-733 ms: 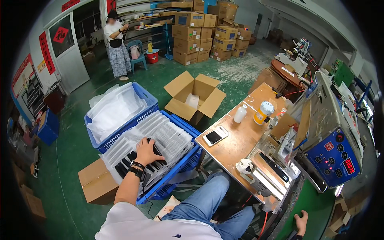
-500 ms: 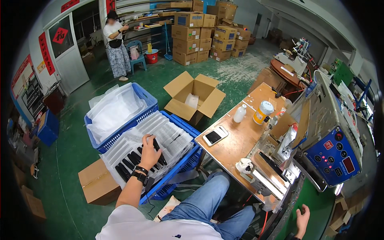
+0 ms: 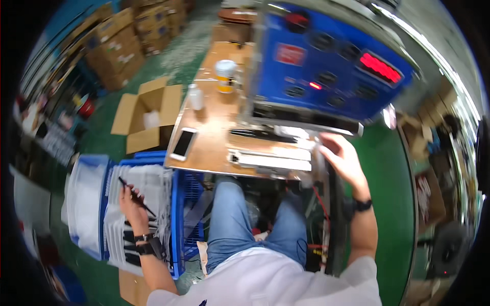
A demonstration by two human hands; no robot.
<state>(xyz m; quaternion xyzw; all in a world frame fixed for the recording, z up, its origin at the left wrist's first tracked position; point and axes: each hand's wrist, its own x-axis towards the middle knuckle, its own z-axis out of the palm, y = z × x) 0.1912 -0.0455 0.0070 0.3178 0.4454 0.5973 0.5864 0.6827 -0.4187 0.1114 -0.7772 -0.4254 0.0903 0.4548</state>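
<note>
The blue machine (image 3: 326, 66) stands at the bench's (image 3: 209, 148) far right; the blue crate (image 3: 178, 214) sits low on the left. The right hand (image 3: 343, 158), fingers loosely spread, touches the machine's front ledge. The left hand (image 3: 133, 204) pinches a thin black rod (image 3: 137, 196), probably, slanting down-right over the crate.

Wooden table (image 3: 214, 148): phone (image 3: 182, 144) near left edge, small white bottle (image 3: 195, 97) and yellow-banded cup (image 3: 225, 75) further back. Open cardboard box (image 3: 145, 113) on green floor (image 3: 390, 204). Stacked cartons (image 3: 115, 56) far left.
</note>
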